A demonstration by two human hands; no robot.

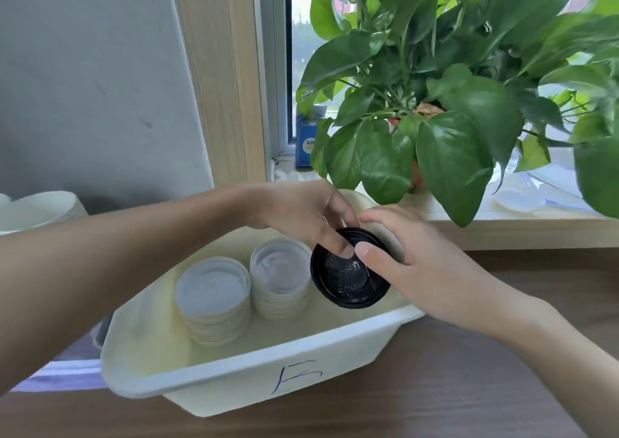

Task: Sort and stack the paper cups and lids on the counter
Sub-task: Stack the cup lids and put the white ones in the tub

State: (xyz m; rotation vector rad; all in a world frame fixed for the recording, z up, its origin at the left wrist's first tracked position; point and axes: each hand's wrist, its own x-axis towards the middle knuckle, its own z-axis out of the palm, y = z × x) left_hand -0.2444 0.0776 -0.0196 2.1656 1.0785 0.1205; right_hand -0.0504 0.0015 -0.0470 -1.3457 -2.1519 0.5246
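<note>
A black plastic lid [348,278] is tilted inside the right end of a cream plastic bin [234,375] marked with a blue letter. My left hand [301,213] pinches the lid's upper rim with thumb and fingers. My right hand [412,253] holds the lid's right side, thumb on its inner face. Two stacks of white lids stand in the bin: one at the left [212,298], one in the middle [280,280], just left of the black lid.
A big leafy potted plant [445,102] stands on the window sill right behind the bin. A blue box [306,143] sits by the window frame. White paper bowls [40,210] are stacked at the far left. Brown wooden counter [469,387] lies in front.
</note>
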